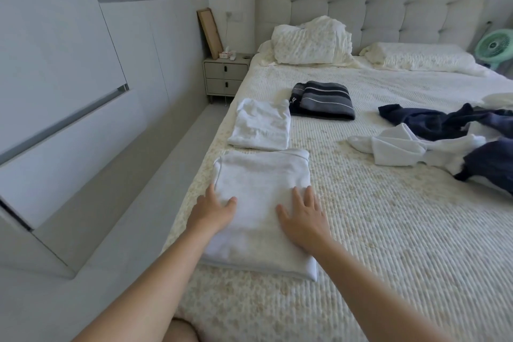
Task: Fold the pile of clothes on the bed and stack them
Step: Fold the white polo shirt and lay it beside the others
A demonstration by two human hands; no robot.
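At the bed's (388, 230) left edge the left hand (213, 212) and right hand (304, 221) lie flat, fingers spread, gripping nothing, on a folded white garment (261, 175), with the unfolded dark-and-white clothes pile (455, 139) far right.

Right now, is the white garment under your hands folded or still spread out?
Folded. The white garment lies as a neat rectangle with a doubled edge nearest the camera, and the left hand and right hand rest flat on it.
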